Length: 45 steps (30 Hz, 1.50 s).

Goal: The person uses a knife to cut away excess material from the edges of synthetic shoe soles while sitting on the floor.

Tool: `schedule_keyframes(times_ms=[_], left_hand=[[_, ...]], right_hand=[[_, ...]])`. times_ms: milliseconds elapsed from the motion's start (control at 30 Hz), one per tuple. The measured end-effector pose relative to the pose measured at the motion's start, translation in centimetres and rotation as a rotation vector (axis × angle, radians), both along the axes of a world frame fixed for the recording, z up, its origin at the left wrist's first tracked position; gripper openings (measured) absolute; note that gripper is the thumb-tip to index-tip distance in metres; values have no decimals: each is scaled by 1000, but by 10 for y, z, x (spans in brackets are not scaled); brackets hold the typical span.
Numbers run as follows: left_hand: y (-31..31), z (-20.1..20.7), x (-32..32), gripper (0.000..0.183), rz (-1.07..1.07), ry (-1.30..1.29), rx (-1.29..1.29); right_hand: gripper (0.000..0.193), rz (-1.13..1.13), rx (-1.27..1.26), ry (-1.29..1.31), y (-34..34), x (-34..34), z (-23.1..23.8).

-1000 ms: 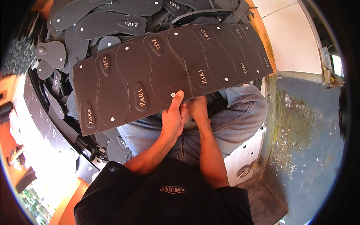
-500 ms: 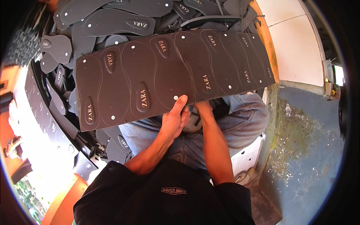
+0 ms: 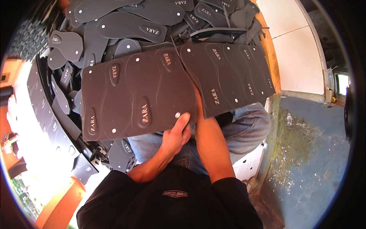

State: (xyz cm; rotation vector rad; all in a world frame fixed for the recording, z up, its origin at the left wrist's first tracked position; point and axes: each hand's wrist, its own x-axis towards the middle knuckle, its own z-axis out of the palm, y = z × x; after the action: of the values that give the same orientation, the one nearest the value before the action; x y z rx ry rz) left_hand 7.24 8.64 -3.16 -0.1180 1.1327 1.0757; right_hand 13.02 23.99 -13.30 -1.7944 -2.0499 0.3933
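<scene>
A wide dark sheet of joined shoe insoles [image 3: 126, 91], marked with cut outlines and white dots, lies over my lap. A split runs through it from the near edge to the far edge, and its right-hand part [image 3: 228, 72] slants away with its near corner lower. My left hand [image 3: 176, 134] is closed on the near edge of the left part, thumb on top and fingers curled beneath. My right hand [image 3: 199, 103] reaches up through the split; its fingers are hidden under the sheet.
A heap of loose dark insoles [image 3: 131, 26] and scraps fills the area beyond the sheet. More marked sheets [image 3: 49, 108] stand at the left in bright light. A wooden edge [image 3: 271, 53] borders the heap at the right, beside a stained blue floor [image 3: 305, 152].
The sheet's crease has opened into a split, its right part turning downward at the near corner. My right hand has moved forward into the gap; my left still grips the edge.
</scene>
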Motion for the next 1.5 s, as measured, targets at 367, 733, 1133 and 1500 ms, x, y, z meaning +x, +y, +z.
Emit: schedule_keyframes(times_ms=[367, 733, 1133, 1500], left_hand=[[-86, -10, -46, 26, -7, 196, 340], [-89, -8, -42, 22, -15, 290, 196], [-91, 31, -191, 43, 738, 1023, 221], [24, -52, -37, 35, -162, 447, 192]], right_hand=[[36, -96, -907, 1117, 3, -33, 74], [19, -337, -600, 1164, -68, 63, 109], [17, -553, -530, 1174, -97, 139, 103], [16, -551, -521, 1138, -117, 141, 99]])
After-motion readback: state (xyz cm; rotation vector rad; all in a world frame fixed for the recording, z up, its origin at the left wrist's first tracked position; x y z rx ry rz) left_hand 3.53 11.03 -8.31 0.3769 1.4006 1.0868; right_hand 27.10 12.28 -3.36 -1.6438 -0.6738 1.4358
